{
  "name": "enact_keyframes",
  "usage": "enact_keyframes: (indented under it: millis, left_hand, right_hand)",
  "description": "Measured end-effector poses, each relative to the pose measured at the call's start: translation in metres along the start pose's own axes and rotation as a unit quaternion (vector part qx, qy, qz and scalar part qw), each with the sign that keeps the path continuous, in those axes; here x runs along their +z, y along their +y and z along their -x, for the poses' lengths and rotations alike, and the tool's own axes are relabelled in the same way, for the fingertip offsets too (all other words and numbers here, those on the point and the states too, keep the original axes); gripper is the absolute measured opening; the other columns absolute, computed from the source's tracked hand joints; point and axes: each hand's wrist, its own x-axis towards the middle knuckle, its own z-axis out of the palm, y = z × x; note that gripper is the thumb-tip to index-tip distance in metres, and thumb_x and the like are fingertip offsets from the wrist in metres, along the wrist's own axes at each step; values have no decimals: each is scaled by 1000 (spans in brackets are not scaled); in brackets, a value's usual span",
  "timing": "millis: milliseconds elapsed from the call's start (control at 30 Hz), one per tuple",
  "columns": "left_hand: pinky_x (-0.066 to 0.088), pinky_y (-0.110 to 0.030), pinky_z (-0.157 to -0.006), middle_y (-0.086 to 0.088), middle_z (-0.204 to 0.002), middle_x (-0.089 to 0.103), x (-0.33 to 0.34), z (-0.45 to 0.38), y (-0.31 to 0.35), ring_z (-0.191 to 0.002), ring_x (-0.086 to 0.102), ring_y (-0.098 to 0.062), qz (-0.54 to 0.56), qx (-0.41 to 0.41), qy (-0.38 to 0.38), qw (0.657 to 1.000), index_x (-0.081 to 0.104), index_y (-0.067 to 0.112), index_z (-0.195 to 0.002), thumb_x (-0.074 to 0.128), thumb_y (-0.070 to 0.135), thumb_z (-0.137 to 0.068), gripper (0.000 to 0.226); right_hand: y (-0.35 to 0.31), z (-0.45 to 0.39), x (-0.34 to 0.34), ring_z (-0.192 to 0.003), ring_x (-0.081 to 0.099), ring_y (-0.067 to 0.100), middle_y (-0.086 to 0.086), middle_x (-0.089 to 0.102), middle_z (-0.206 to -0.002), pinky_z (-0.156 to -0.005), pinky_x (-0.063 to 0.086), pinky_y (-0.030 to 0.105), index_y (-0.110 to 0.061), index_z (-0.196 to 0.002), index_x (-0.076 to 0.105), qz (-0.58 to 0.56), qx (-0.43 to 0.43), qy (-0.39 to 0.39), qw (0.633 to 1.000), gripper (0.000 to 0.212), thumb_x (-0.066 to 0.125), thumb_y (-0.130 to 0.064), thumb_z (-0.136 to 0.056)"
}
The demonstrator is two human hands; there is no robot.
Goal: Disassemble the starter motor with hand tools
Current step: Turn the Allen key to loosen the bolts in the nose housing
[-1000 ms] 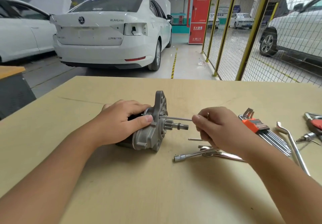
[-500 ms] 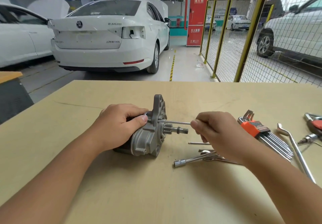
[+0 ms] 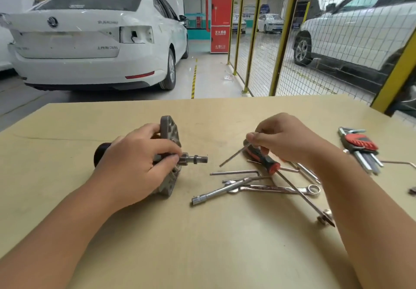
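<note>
You're working on a pale tan bench (image 3: 202, 243), plain, no pattern. The starter motor (image 3: 168, 135) is showing dull grey housing with a black rear end. Your screwdriver (image 3: 264, 159) is sporting a black and red handle, the hex key set (image 3: 360, 142) is sitting in a red and black holder, and the spanner (image 3: 281, 189) is looking shiny silver.

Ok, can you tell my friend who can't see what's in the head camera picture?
A person's left hand grips a grey starter motor on a tan table, while the right hand pinches a thin metal rod in the air. Wrenches and a screwdriver lie nearby; white cars stand behind.
</note>
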Motion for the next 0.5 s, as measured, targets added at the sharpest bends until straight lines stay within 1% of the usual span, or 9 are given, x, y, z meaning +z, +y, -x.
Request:
enact_keyframes:
  millis: [67, 100, 133, 167, 233, 300, 367, 433, 500]
  left_hand:
    - [52, -42, -82, 21, -107, 62, 1, -1, -1, -94, 61, -10, 14, 0, 18, 1000, 75, 45, -102, 60, 49, -93, 18]
    - [53, -42, -81, 21, -105, 63, 2, -1, -2, -93, 61, -9, 25, -1, 21, 999, 75, 44, -104, 64, 47, -93, 16]
    - [53, -41, -81, 21, -104, 64, 2, -2, -2, -93, 62, -9, 33, -3, 23, 999, 74, 43, -107, 68, 44, -90, 18]
    - [53, -41, -81, 22, -105, 64, 3, -2, -3, -94, 62, -8, 39, -3, 23, 999, 74, 42, -110, 70, 43, -87, 23]
    - [50, -35, -76, 23, -107, 65, 3, -2, -4, -93, 61, -2, 39, 2, 27, 999, 72, 44, -112, 71, 42, -86, 26]
    - [45, -30, -70, 24, -107, 64, 4, -1, -4, -90, 59, 3, 34, -1, 29, 999, 71, 45, -113, 70, 44, -87, 27]
    - [45, -31, -71, 23, -106, 63, 4, -1, -4, -91, 60, -3, 32, -6, 27, 999, 73, 44, -113, 69, 45, -87, 26]
    - [49, -35, -75, 22, -106, 63, 3, -1, -2, -94, 61, -8, 34, -8, 24, 999, 74, 43, -112, 70, 44, -87, 25]
    - [50, -37, -77, 22, -107, 63, 2, -1, -2, -95, 62, -9, 34, -6, 22, 999, 74, 42, -113, 70, 44, -88, 25]
  right_hand:
    - [1, -1, 6, -46, 53, 6, 4, 69, -61, -46, 43, 24, -12, -68, 71, 63, 0, -1, 998, 39, 70, -42, -92]
    - [1, 0, 10, -47, 55, 7, 3, 67, -59, -48, 46, 26, -14, -65, 68, 87, -2, -5, 996, 40, 71, -43, -91]
    - [1, 1, 14, -48, 58, 8, 1, 65, -57, -50, 48, 27, -16, -62, 66, 105, -6, -8, 994, 40, 73, -44, -89]
    - [0, 2, 16, -51, 62, 10, -3, 65, -58, -52, 52, 28, -20, -64, 66, 116, -10, -6, 993, 36, 76, -45, -86]
    - [-4, 3, 17, -64, 64, 9, -8, 67, -71, -58, 53, 29, -27, -75, 68, 114, -17, 16, 993, 23, 83, -44, -78]
    - [-10, 5, 14, -72, 61, 5, -11, 66, -79, -62, 51, 30, -33, -75, 66, 128, -36, 17, 991, 22, 87, -39, -71]
    - [-14, 7, 15, -74, 64, 10, -12, 66, -77, -67, 56, 33, -33, -71, 69, 183, -41, -39, 982, 17, 85, -31, -72]
    - [-18, 9, 21, -78, 67, 17, -11, 68, -78, -70, 59, 36, -31, -76, 72, 265, -21, -100, 959, 10, 77, -23, -76]
    - [-21, 10, 25, -84, 67, 22, -8, 70, -84, -73, 59, 37, -33, -81, 71, 315, -9, -120, 941, 13, 71, -19, -79]
